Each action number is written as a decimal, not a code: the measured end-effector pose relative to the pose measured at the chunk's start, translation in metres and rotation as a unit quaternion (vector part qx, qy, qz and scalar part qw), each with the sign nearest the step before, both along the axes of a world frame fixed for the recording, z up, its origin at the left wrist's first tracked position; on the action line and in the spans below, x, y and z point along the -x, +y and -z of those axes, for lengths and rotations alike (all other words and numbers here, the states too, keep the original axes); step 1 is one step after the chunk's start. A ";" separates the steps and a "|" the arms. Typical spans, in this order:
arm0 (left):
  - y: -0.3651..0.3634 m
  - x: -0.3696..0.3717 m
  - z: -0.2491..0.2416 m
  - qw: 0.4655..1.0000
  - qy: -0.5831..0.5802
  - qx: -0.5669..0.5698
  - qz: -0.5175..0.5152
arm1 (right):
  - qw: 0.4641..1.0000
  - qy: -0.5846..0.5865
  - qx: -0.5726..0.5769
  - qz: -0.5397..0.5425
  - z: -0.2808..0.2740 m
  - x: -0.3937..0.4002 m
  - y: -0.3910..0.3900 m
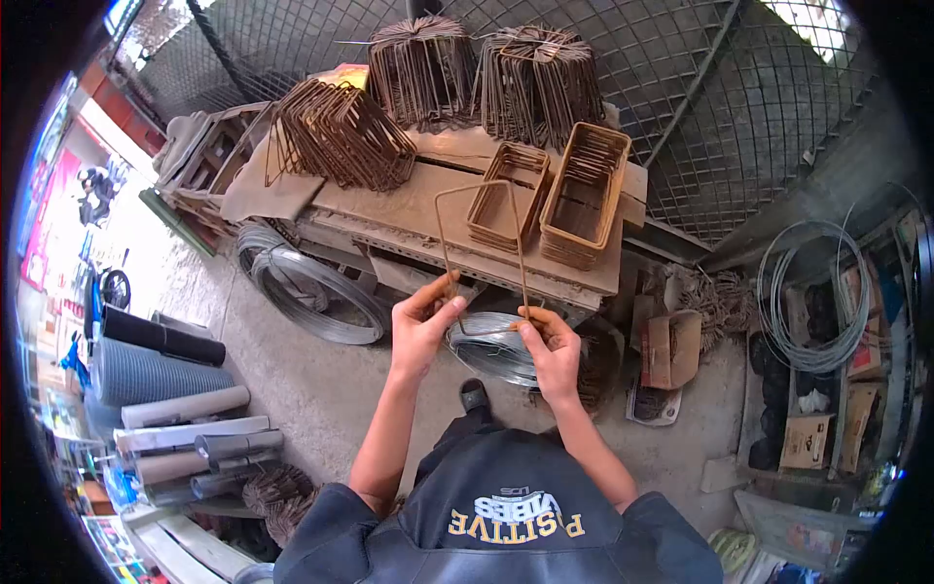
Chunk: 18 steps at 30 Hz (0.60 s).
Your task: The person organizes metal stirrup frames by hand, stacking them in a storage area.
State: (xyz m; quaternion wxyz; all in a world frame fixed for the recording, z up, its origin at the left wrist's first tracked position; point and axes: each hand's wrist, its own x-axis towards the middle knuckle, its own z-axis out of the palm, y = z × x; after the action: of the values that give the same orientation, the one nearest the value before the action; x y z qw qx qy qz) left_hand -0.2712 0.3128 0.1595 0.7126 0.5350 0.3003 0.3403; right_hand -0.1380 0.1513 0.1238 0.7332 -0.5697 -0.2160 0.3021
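Note:
Both hands hold one rectangular bent-wire stirrup [484,186] up in front of the workbench [375,222]. My left hand [420,326] pinches its left side between thumb and fingers. On the opposite side, my right hand [551,352] is closed on the wire near its lower corner. Beyond the held stirrup, a smaller stack of rusty rectangular stirrups [506,195] lies on the bench. To its right stands a taller stack of larger stirrups [584,195]. A leaning row of stirrups [341,136] rests at the bench's left.
Two big bundles of stirrups [423,73] stand at the back by the mesh fence [700,97]. Coils of shiny wire [316,292] lie under the bench. Mesh rolls [161,375] are stacked on the left; a cardboard box [671,350] sits at the right.

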 end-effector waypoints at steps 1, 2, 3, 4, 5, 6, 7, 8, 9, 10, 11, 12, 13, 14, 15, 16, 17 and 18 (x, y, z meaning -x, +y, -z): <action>0.010 -0.002 0.000 1.000 0.002 0.004 0.008 | 1.000 -0.014 0.001 0.006 -0.003 0.002 0.006; 0.019 -0.005 0.001 1.000 0.007 0.000 0.018 | 1.000 -0.016 0.003 0.015 -0.004 0.003 0.012; 0.028 -0.007 0.001 1.000 0.012 -0.004 0.026 | 1.000 -0.015 0.006 0.020 -0.005 0.004 0.016; 0.035 -0.009 0.002 0.999 0.014 -0.015 0.036 | 0.999 -0.021 0.009 0.024 -0.005 0.004 0.020; 0.041 -0.012 0.002 0.999 0.014 -0.013 0.040 | 0.999 -0.026 0.011 0.028 -0.005 0.004 0.024; 0.044 -0.015 0.000 0.999 0.012 0.003 0.043 | 0.999 -0.026 0.013 0.031 -0.003 0.005 0.028; 0.048 -0.017 -0.002 0.999 0.010 0.018 0.045 | 0.998 -0.041 0.014 0.044 -0.002 0.005 0.034; 0.052 -0.019 -0.001 0.999 0.008 0.017 0.047 | 0.997 -0.057 0.013 0.056 -0.002 0.004 0.040; 0.057 -0.019 0.002 0.995 -0.022 0.067 0.070 | 0.997 -0.058 0.013 0.058 -0.004 0.004 0.043; 0.060 -0.020 -0.002 0.988 -0.052 0.116 0.093 | 0.996 -0.053 0.027 0.073 -0.013 0.005 0.047; 0.063 -0.023 -0.008 0.988 -0.051 0.114 0.095 | 0.994 -0.047 0.041 0.087 -0.019 0.006 0.053; 0.063 -0.027 -0.014 0.986 -0.058 0.120 0.102 | 0.994 -0.047 0.038 0.095 -0.021 0.006 0.060; 0.062 -0.032 -0.027 0.984 -0.065 0.125 0.109 | 0.994 -0.047 0.035 0.096 -0.023 0.005 0.065; 0.062 -0.037 -0.042 0.984 -0.065 0.122 0.108 | 0.974 -0.190 0.078 0.092 -0.026 0.003 0.069; 0.067 -0.040 -0.043 0.984 -0.065 0.121 0.111 | 0.933 -0.328 0.121 0.087 -0.030 0.003 0.071; 0.072 -0.044 -0.041 0.986 -0.057 0.096 0.125 | 0.937 -0.314 0.110 0.108 -0.041 0.010 0.077; 0.076 -0.048 -0.041 0.987 -0.050 0.069 0.139 | 0.936 -0.314 0.111 0.111 -0.048 0.013 0.080; 0.076 -0.054 -0.044 0.988 -0.064 0.064 0.126 | 0.929 -0.340 0.097 0.111 -0.053 0.016 0.082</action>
State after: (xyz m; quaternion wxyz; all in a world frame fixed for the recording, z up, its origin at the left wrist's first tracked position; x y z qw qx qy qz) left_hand -0.2170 0.3889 0.2037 0.7999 0.4994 0.2058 0.2616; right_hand -0.1536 0.2337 0.1768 0.5863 -0.7267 -0.3571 0.0261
